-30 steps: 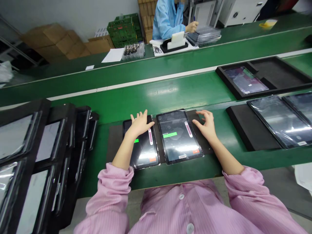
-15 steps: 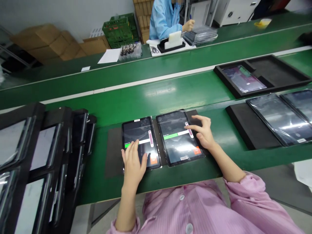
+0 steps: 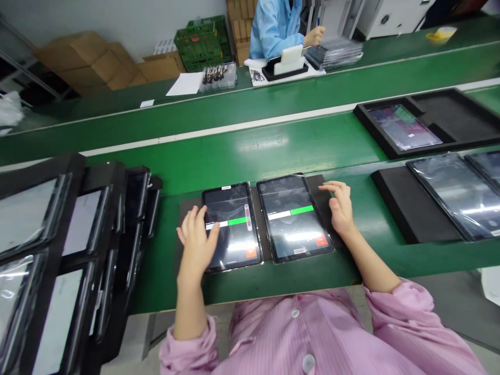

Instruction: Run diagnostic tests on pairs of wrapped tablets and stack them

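Observation:
Two tablets lie side by side on a dark mat (image 3: 187, 200) on the green bench. The left tablet (image 3: 234, 239) shows a white and green bar, a slider and an orange square. On the right tablet (image 3: 291, 229) there is a similar bar and an orange square, with no slider. My left hand (image 3: 196, 239) is at the left tablet's left edge, fingers apart, holding nothing. Just right of the right tablet is my right hand (image 3: 341, 207), its index finger stretched out and nothing in it.
Black trays with tablets (image 3: 84, 208) stand stacked at the left. At the right are a black tray (image 3: 406, 208) with tablets and another tray (image 3: 449, 112) behind it. A person in a blue sleeve (image 3: 269, 31) writes across the bench.
My left hand has moved left and my right hand right, off the right tablet's screen. The green parts of both bars are now on the right, and the right tablet's slider is gone.

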`<action>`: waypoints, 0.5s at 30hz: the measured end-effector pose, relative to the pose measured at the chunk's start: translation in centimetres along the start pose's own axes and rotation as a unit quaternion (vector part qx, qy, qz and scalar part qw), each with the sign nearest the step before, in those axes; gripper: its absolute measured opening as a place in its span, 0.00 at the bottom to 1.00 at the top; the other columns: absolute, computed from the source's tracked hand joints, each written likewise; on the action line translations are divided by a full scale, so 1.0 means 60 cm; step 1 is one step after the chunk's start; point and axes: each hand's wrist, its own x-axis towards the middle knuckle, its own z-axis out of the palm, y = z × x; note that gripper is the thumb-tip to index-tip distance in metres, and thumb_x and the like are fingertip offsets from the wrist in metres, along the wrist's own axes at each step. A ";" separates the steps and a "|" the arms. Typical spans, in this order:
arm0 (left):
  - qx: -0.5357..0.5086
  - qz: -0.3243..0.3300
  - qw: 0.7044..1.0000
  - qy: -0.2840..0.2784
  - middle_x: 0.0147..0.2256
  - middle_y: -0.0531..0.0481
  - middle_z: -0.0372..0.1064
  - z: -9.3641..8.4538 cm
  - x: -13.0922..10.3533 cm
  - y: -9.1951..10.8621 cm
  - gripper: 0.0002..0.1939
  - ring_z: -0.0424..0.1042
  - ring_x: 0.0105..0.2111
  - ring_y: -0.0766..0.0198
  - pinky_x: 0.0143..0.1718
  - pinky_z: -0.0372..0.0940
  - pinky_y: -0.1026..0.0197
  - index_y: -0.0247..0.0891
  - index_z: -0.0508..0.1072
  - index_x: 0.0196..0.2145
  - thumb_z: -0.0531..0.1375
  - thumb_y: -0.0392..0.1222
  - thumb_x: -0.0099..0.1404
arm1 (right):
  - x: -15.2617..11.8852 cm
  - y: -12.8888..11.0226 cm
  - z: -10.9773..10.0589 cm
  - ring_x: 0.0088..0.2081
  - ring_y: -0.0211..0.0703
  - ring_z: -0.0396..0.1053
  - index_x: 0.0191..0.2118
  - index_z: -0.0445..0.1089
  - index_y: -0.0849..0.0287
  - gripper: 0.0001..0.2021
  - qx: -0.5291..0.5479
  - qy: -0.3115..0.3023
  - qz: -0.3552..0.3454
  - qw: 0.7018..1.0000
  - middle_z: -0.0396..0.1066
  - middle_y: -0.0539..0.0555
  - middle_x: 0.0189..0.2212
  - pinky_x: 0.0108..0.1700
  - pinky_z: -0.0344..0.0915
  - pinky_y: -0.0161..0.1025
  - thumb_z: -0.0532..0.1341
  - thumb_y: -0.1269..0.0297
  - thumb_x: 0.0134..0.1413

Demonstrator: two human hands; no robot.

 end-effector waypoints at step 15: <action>-0.261 0.220 0.873 -0.349 0.31 0.48 0.79 -0.149 -0.126 0.006 0.26 0.80 0.34 0.47 0.34 0.75 0.46 0.59 0.83 0.33 0.58 0.78 0.54 | -0.025 -0.155 -0.185 0.35 0.50 0.72 0.47 0.79 0.41 0.25 0.029 -0.311 -0.205 0.928 0.76 0.52 0.32 0.40 0.70 0.47 0.53 0.32 0.65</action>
